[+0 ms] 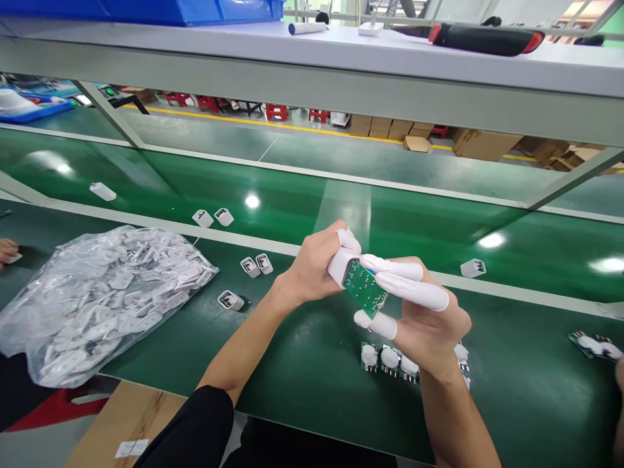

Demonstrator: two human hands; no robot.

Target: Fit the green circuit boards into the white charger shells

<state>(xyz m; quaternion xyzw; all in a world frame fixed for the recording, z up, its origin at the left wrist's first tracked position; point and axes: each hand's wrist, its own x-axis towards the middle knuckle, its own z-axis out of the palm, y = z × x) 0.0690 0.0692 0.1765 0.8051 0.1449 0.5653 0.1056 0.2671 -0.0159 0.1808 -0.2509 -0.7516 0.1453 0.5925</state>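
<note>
Holding green circuit board (363, 286) above table (302, 364), we clamp right hand (424, 312) grip on it; left hand (316, 266) grip closed on white housing (341, 263) at board's end. Bag of housings (97, 299) lies left.

A glossy green conveyor belt (302, 364) runs across the bench. On it lie a clear bag of white charger shells (97, 299), scattered single white shells (230, 299), and a row of circuit boards (390, 359).

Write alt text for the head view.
Two hands, left hand and right hand, hold a green circuit board above a green workbench. A clear bag of white parts lies left; white casings sit nearby.
</note>
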